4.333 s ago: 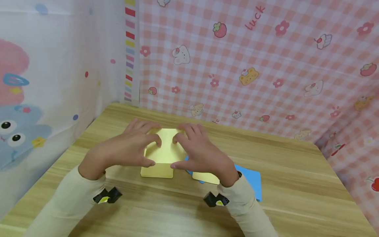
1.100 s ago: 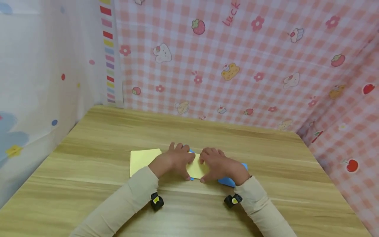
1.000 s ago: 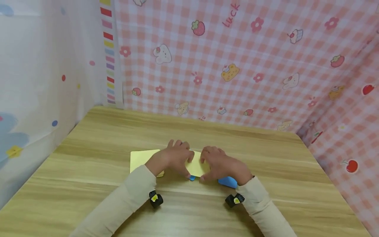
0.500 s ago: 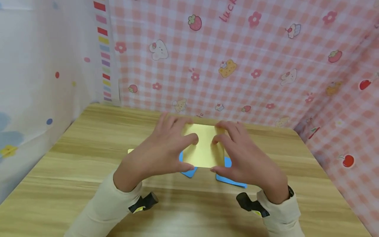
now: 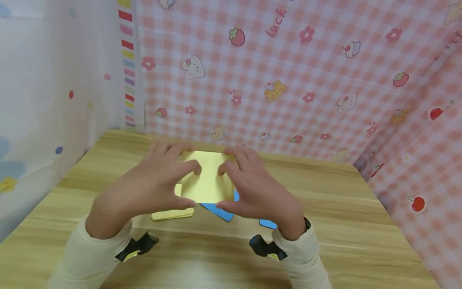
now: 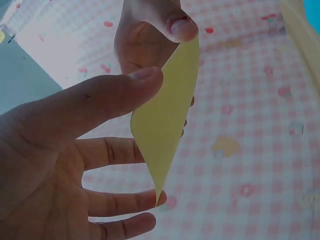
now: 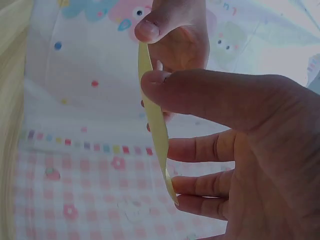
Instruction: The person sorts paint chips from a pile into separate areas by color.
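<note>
A square yellow paper sheet (image 5: pixel 207 186) is held up above the table between both hands. My left hand (image 5: pixel 144 186) pinches its left side, thumb at the near edge and fingers at the far edge. On the opposite side, my right hand (image 5: pixel 260 190) grips the sheet the same way. Seen from the left wrist, the sheet (image 6: pixel 165 115) bows slightly; from the right wrist, it shows almost edge-on. Below and to the left lies a small pile of yellow sheets (image 5: pixel 172 215), partly hidden by the left hand.
A blue sheet (image 5: pixel 221 212) lies on the wooden table (image 5: pixel 216 249) under the held sheet. Another blue sheet (image 5: pixel 268 223) is mostly covered by the right hand. Patterned cloth (image 5: pixel 216 88) stands behind the table and along both sides.
Both hands have lifted the yellow sheet off the blue one in the middle and carried it left, toward the yellow pile. The blue sheets now show beneath.
</note>
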`<action>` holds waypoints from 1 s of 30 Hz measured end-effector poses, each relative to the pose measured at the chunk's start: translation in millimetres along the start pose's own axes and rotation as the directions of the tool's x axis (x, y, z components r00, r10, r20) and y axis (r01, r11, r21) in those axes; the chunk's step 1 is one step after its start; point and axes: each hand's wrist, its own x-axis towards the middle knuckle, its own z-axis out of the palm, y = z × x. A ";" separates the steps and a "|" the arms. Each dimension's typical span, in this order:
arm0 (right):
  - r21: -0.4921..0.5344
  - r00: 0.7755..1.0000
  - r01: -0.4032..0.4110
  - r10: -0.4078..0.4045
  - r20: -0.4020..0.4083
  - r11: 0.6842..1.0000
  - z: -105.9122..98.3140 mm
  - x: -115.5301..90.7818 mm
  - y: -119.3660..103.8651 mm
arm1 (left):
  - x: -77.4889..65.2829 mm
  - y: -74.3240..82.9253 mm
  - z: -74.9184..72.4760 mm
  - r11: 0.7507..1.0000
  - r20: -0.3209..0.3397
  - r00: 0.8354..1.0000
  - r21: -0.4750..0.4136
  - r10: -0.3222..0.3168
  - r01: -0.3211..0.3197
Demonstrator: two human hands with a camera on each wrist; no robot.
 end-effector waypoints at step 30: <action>0.207 0.748 -0.319 0.112 0.654 0.925 168.0 80.1 15.7 | -30.7 -107.8 81.2 0.937 0.587 0.745 0.071 -0.317 0.342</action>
